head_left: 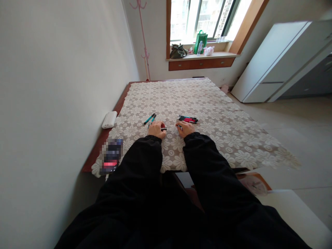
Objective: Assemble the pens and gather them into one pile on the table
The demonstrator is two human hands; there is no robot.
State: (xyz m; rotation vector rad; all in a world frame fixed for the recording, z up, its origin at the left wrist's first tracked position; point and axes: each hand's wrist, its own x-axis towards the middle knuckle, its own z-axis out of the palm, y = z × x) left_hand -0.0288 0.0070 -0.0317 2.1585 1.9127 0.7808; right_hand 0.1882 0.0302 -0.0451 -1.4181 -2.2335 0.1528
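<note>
Black pen (pixel 163 129) lying crosswise — tip toward right hand (pixel 184 128), left hand (pixel 156 129) closed around it, right's grip unclear.

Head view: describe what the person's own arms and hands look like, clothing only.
Both arms are covered by long, loose black fabric sleeves, plain, with no visible markings or logos. The left sleeve and right sleeve end in gathered cuffs at the wrists. The left hand and right hand are bare: no gloves show, and any rings or watch are too small to tell.
</note>
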